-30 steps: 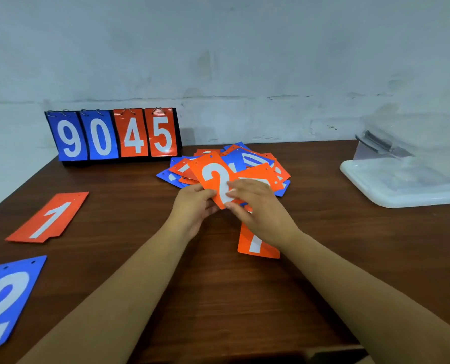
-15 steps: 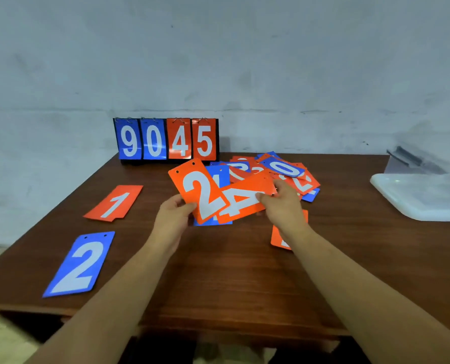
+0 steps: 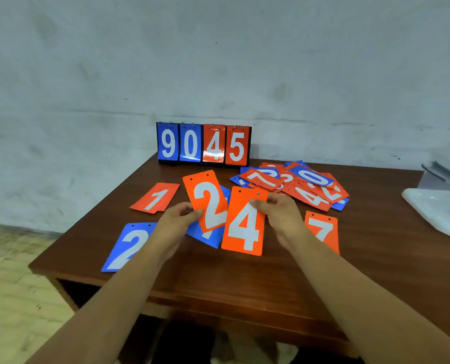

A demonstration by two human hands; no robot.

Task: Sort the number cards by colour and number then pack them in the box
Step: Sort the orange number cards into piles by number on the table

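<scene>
The left hand [image 3: 176,224] curls its fingers [image 3: 195,213] round the edge of an orange 2 card [image 3: 209,199], with a blue card [image 3: 208,236] held behind it. The right hand [image 3: 281,219] pinches the side of an orange 4 card [image 3: 244,224], which overlaps the 2. Both cards are held just above the brown surface [image 3: 244,271]. On it lie an orange 1 card [image 3: 155,198], a blue 2 card [image 3: 128,246] and an orange 7 card [image 3: 323,229]. The loose pile of cards [image 3: 297,185] lies beyond the right hand. A flip scoreboard [image 3: 202,144] stands at the back, and the pale plastic box [image 3: 436,208] sits at the right edge, partly out of view.
</scene>
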